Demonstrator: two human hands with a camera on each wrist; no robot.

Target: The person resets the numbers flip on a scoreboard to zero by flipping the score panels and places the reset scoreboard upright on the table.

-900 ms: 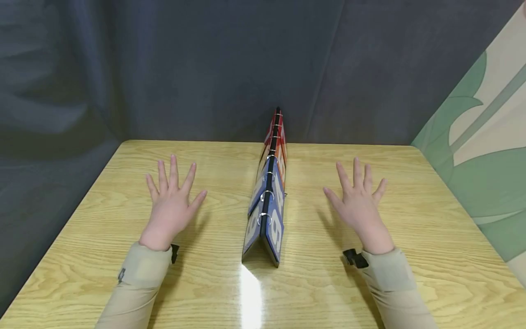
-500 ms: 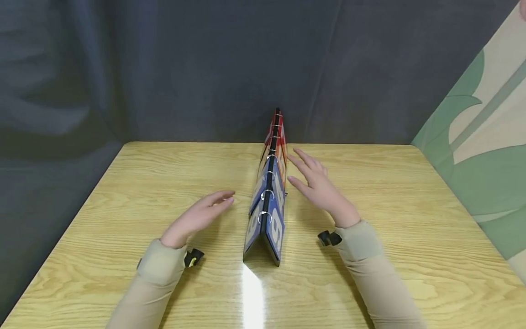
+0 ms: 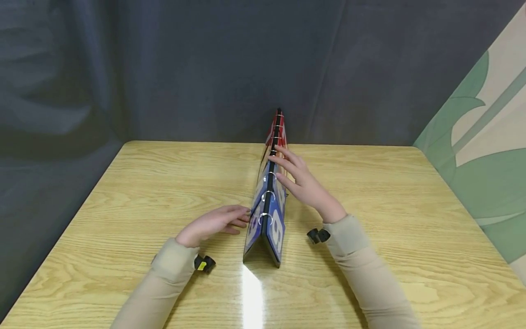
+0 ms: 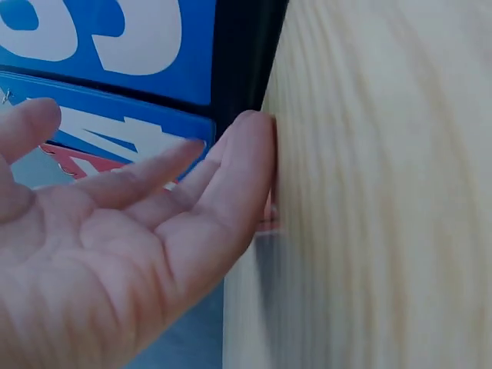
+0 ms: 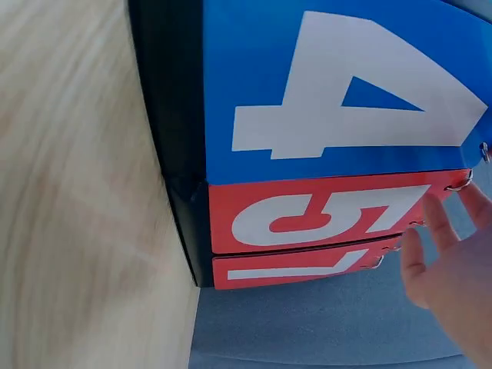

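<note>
The left hand (image 3: 213, 222) is being held low over the table (image 3: 123, 192), fingers straight and close together, their tips just touching the left face of the scoreboard (image 3: 269, 201). The scoreboard is standing tent-wise along the middle of the table, its far end near the back edge. The right hand (image 3: 302, 180) is being laid against its ringed top edge, fingers straight and slightly spread, nothing gripped. Bare tabletop is lying open on both sides.

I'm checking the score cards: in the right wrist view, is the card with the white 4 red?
No, the card with the white 4 is blue; the red card below it shows a 5.
</note>
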